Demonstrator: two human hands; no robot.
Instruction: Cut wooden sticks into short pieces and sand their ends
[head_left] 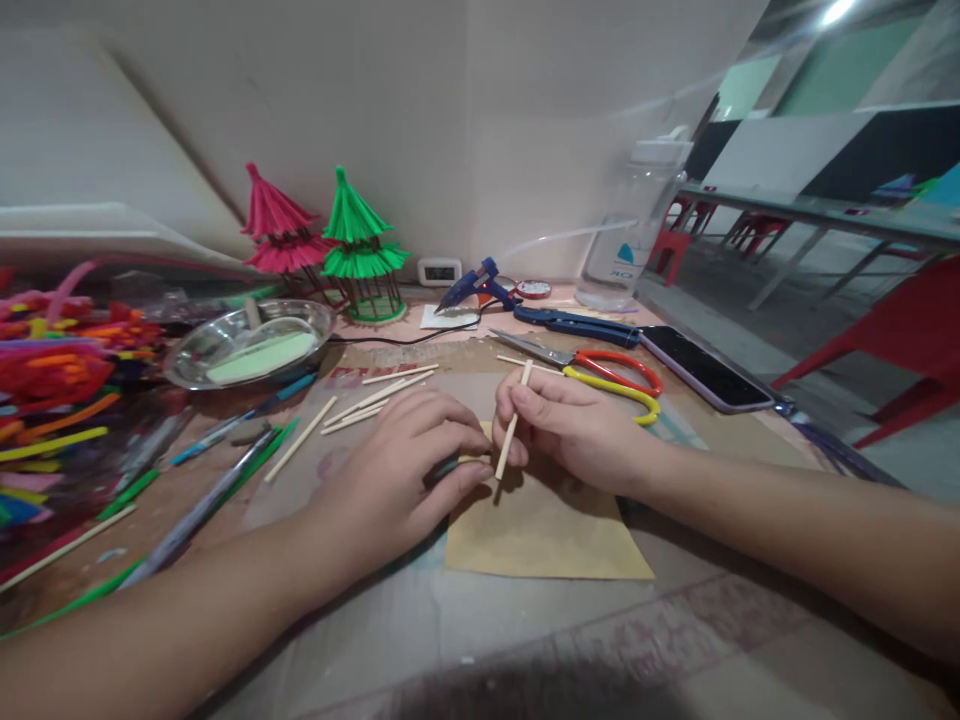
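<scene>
A short pale wooden stick (514, 425) is held at a slant between the thumb and fingers of my right hand (555, 420). Beneath it lies a flat tan-yellow sheet (551, 540). My left hand (424, 450) is at the sheet's left edge, thumb and fingertips drawn together just left of the stick; whatever they pinch, if anything, is hidden. Several loose wooden sticks (301, 440) lie beyond and left of my left hand. Scissors (600, 375) with one red and one yellow handle rest just behind my right hand.
Behind stand a pink (281, 225) and a green (365, 250) pointed-roof model, a blue glue gun (472, 285), blue pliers (574, 324) and a water bottle (619, 240). A phone (705, 365) lies right; a metal bowl (180, 350) and colourful craft stems (60, 370) sit left.
</scene>
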